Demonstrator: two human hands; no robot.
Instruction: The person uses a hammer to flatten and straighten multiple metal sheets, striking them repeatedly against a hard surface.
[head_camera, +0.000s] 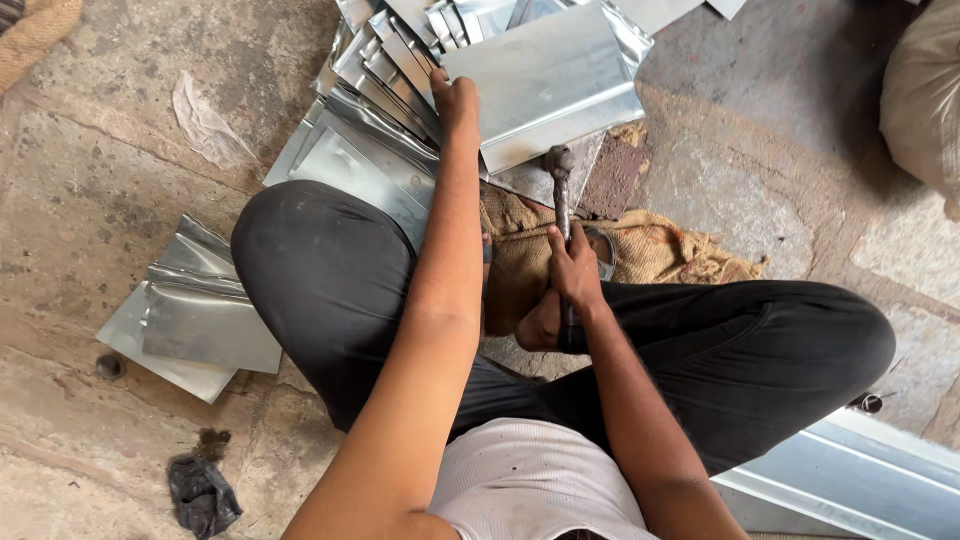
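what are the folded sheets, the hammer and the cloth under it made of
Folded sheets: thin sheet metal, likely galvanised steel; grey, shiny, sharply creased. Hammer in the right hand: dark, dull metal head; the handle looks metal too. Cloth: coarse brown woven sacking, probably jute.

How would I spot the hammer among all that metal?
Start at the fanned pile of shiny metal sheets ahead of the crossed legs. Just right of it, the right hand grips a hammer over brown sacking. It is the only dark, slender, upright tool there.
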